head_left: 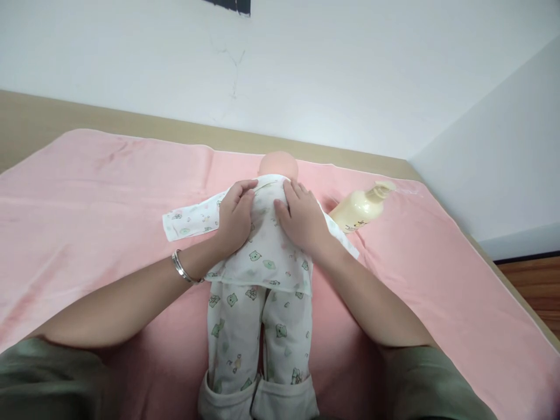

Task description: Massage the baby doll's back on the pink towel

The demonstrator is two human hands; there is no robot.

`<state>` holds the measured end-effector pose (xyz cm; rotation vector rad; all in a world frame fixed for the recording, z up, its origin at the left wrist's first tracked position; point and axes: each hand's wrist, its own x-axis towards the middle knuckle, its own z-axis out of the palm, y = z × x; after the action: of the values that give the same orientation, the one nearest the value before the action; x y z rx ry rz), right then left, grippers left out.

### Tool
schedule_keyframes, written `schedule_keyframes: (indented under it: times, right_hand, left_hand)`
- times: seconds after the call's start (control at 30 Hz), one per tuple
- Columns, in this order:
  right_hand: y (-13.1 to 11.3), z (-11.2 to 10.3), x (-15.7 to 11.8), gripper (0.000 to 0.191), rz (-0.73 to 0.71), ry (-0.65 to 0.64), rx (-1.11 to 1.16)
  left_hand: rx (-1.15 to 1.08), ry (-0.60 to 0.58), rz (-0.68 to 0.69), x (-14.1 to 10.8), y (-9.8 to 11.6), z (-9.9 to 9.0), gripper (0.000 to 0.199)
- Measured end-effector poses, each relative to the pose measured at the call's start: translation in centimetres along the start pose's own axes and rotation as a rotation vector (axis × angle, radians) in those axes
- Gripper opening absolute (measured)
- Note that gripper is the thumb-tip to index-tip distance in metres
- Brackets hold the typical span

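A baby doll lies on a pink sheet, its bald head [279, 164] pointing away from me. It has on a white printed baby shirt [266, 256] and matching printed pants [286, 335] with turned-up cuffs. My left hand [238, 216] rests on the shirt's left shoulder area, fingers bent but apart from the palm. On the shirt's right upper side lies my right hand [304, 219], flat, with its thumb spread. The left sleeve [192, 220] stretches out sideways; the right sleeve [343, 236] is partly behind my right forearm. The doll's face is hidden.
Right of the doll a cream pump bottle [361, 207] lies tilted on the pink sheet [100, 233]. The sheet covers a wooden surface [144, 121] that meets a white wall [306, 76] at the back. A wood-grain panel [536, 286] shows at far right.
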<state>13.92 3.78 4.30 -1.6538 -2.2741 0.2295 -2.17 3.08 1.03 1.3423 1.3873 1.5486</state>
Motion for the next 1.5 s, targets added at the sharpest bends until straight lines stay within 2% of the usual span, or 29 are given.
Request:
schedule_keyframes:
  times: [0.07,0.17,0.27,0.33,0.4,0.5,0.67,0.73,0.8,0.87,0.93,1.0,1.1,1.23,1.3,1.4,1.5]
  right_hand:
    - [-2.0,0.3,-2.2,0.063,0.007,0.037,-0.076]
    - [-4.1,0.5,-4.4,0.056,-0.247,-0.002,-0.135]
    - [-3.2,0.1,-3.5,0.050,-0.461,-0.072,-0.098]
    - [-1.4,-0.4,-1.7,0.047,-0.517,-0.126,-0.048]
    - [0.7,-0.7,0.2,0.046,-0.497,-0.151,-0.015]
    - [2.6,-0.5,1.7,0.052,-0.370,-0.125,0.043]
    - [2.2,0.2,1.8,0.080,0.080,-0.071,0.174]
    - [2.0,0.1,1.9,0.083,0.211,-0.071,0.210]
    - [2.0,-0.2,2.3,0.079,0.266,-0.073,0.213]
    - [1.9,-0.6,2.4,0.070,0.290,-0.068,0.193]
    - [1.4,-1.1,2.0,0.063,0.288,-0.083,0.141]
    - [0.4,-1.5,0.9,0.059,0.239,-0.093,0.034]
    - [-1.8,-1.7,-1.4,0.060,0.118,-0.087,-0.140]
    - [-3.7,-1.6,-3.3,0.065,0.051,-0.109,-0.198]
    - [-3.4,-1.8,-3.0,0.064,0.048,-0.119,-0.153]
    - [-1.6,-2.1,-1.1,0.059,0.098,-0.115,-0.024]
    - [0.2,-2.2,0.8,0.058,0.170,-0.148,0.099]
  left_hand:
    - [0.020,-0.021,-0.011,0.0,-0.1,0.0,0.031]
    - [0.000,-0.046,-0.004,0.2,0.0,-0.1,0.033]
    - [0.014,-0.031,0.032,0.5,0.1,-0.4,0.039]
    - [0.059,-0.047,0.035,0.7,0.1,-0.4,0.044]
    - [0.155,-0.106,0.043,0.9,-0.1,-0.4,0.050]
    - [0.387,-0.221,0.093,1.0,-0.5,-0.1,0.062]
    - [0.615,-0.334,0.162,0.3,-0.6,0.2,0.067]
    - [0.639,-0.361,0.203,-0.7,-0.1,0.2,0.066]
    - [0.656,-0.389,0.255,-1.9,0.6,0.1,0.063]
    - [0.663,-0.403,0.296,-2.5,1.3,0.0,0.060]
    - [0.642,-0.383,0.310,-2.2,1.6,-0.2,0.055]
    - [0.599,-0.328,0.285,-0.7,1.3,-0.3,0.050]
    - [0.565,-0.273,0.179,2.3,0.2,-0.5,0.043]
    - [0.557,-0.367,0.081,4.6,-0.3,-0.6,0.043]
    - [0.604,-0.407,0.100,4.2,0.1,-0.5,0.046]
    - [0.713,-0.374,0.202,1.9,0.7,-0.2,0.048]
    - [0.761,-0.356,0.314,-0.5,1.1,0.1,0.059]
